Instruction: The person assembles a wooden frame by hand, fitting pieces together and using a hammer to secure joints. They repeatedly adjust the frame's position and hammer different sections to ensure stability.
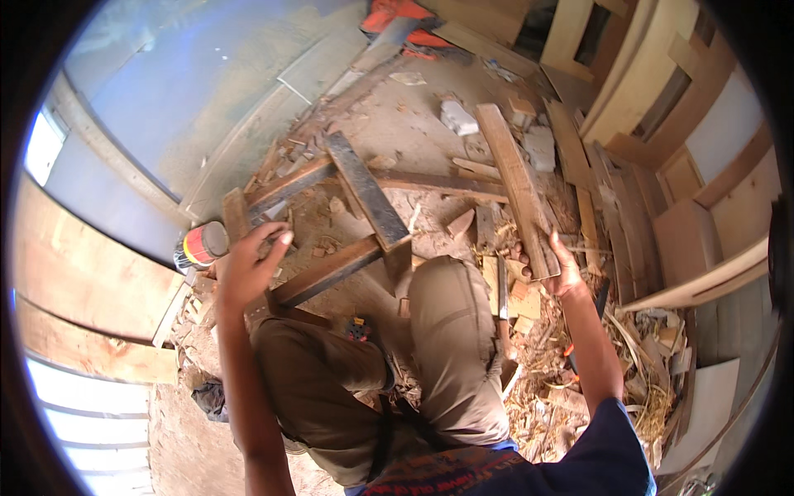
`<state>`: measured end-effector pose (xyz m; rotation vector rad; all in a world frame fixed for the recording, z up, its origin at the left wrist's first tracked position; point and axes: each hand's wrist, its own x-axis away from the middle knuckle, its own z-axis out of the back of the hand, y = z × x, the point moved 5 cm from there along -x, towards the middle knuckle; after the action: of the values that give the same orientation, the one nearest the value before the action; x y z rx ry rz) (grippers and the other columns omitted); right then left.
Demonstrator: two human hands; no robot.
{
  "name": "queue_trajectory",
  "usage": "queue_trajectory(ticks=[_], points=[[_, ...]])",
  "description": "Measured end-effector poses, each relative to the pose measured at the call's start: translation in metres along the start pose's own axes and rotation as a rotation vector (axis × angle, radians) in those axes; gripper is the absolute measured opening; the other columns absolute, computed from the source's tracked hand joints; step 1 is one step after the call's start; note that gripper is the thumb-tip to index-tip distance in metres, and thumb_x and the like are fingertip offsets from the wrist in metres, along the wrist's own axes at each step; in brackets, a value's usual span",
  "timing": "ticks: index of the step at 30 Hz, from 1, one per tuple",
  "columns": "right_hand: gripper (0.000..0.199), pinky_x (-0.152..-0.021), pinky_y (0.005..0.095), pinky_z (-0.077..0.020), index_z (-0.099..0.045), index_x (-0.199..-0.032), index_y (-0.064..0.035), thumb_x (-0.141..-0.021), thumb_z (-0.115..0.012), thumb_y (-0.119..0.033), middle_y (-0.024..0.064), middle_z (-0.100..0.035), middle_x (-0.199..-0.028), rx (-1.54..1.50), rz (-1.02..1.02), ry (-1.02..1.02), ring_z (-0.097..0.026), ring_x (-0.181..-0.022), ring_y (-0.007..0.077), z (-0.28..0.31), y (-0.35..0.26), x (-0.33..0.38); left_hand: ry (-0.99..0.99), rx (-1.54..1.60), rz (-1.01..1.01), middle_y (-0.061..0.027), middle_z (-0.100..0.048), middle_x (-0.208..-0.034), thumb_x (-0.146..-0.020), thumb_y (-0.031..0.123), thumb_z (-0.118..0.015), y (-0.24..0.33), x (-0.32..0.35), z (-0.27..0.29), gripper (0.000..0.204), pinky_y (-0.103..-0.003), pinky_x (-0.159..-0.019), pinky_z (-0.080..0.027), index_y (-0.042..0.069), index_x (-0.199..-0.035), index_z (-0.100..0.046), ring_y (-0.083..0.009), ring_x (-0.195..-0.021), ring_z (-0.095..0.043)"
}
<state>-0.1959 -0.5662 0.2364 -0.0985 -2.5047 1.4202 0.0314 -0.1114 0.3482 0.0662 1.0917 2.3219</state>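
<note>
In my right hand (pixel 562 269) is a long brown wooden plank (pixel 513 174), gripped near its lower end, with its far end pointing away from me. My left hand (pixel 252 260) is closed, fingers curled in front of an upright wooden post (pixel 236 212); what they hold, if anything, I cannot make out. The post stands at the left end of a low wooden frame (pixel 327 269) in front of my knees. Across that frame lies a dark-faced board (pixel 368 190). Just left of my left hand is a round can (pixel 203 244) with a red, yellow and black band.
Wood shavings and offcuts (pixel 554 413) cover the ground at my right. Wooden panels and frames (pixel 662 99) lean along the right side. A large grey-blue sheet (pixel 207 83) stands at far left. Orange cloth (pixel 397 21) lies at the back.
</note>
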Motion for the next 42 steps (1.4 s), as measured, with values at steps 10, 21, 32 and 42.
queue_trajectory(ticks=[10,21,32,42], points=[[0.081,-0.063,0.0293,-0.0476,-0.047,-0.136,0.0037,-0.097,-0.041,-0.068,0.0124,-0.062,-0.109,-0.212,-0.112,-0.535,-0.056,-0.084,0.0162,-0.254,0.012,-0.079,0.254,0.436,0.042,-0.0176,-0.068,-0.115,-0.096,0.038,-0.065,0.016,0.019,-0.007,0.044,-0.035,-0.091,-0.049,0.003,-0.123,-0.062,-0.0238,-0.111,-0.064],[0.057,-0.081,0.0328,-0.0561,-0.053,-0.130,-0.0019,-0.094,-0.061,-0.046,0.0121,-0.071,-0.102,0.142,-0.350,-0.332,-0.070,-0.090,0.0193,-0.316,0.165,-0.159,0.505,0.154,0.191,-0.0172,-0.071,-0.099,-0.092,0.027,-0.069,-0.075,0.053,0.003,0.034,-0.036,-0.079,-0.052,-0.002,-0.110,-0.067,-0.0258,-0.092,-0.070],[0.074,-0.101,0.0365,-0.0451,-0.054,-0.136,0.0001,-0.088,-0.065,-0.055,0.0198,-0.062,-0.129,0.617,-0.231,-0.087,-0.059,-0.121,0.0283,-0.270,0.177,-0.194,0.303,0.100,0.261,-0.0253,-0.069,-0.107,-0.093,0.037,-0.065,-0.078,0.025,-0.036,0.049,-0.044,-0.088,-0.051,-0.006,-0.117,-0.063,-0.0370,-0.105,-0.066],[0.058,-0.096,0.0468,-0.0493,-0.059,-0.121,0.0094,-0.086,-0.073,-0.035,0.0334,-0.057,-0.122,1.198,0.675,0.148,-0.058,-0.113,0.0474,-0.270,0.070,-0.153,0.219,0.409,0.833,-0.0264,-0.034,-0.154,-0.094,0.063,-0.052,-0.139,-0.048,-0.110,0.093,-0.046,-0.113,-0.034,-0.003,-0.153,-0.025,-0.0413,-0.141,-0.037]])
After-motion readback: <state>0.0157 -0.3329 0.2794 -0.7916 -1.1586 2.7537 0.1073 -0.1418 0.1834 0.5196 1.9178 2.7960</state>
